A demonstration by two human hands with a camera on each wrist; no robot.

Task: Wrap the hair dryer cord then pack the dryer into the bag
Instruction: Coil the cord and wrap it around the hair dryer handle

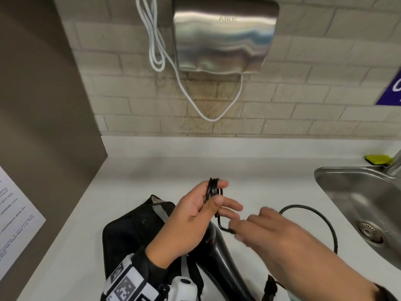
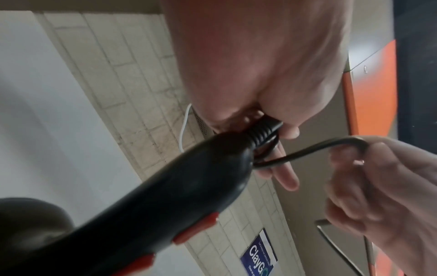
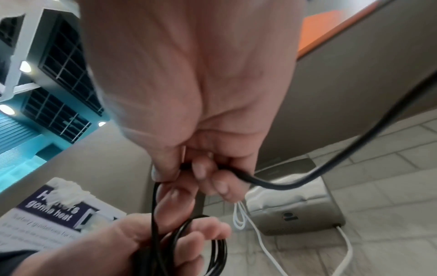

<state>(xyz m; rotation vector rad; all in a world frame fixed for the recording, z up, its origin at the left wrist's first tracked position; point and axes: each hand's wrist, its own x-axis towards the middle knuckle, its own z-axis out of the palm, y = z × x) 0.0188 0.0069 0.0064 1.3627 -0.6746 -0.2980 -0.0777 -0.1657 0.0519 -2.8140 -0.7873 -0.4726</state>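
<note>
The black hair dryer (image 1: 219, 253) lies with its handle up over an open black bag (image 1: 130, 231) on the white counter. My left hand (image 1: 214, 198) holds several coils of the black cord (image 1: 211, 187) looped round its fingers, thumb on them. In the left wrist view the dryer handle (image 2: 165, 196), with red switches, ends at this left hand (image 2: 260, 74). My right hand (image 1: 267, 231) pinches the cord just right of the coils. The loose cord (image 1: 298, 205) arcs away to the right. The right wrist view shows the right hand's fingers (image 3: 201, 168) round the cord (image 3: 283, 184). The plug is not visible.
A steel sink (image 1: 347, 177) is set into the counter at right, with a yellow sponge (image 1: 379, 159) behind it. A steel hand dryer (image 1: 223, 35) with a white cable hangs on the tiled wall. A brown partition with a paper notice (image 1: 15, 213) stands left.
</note>
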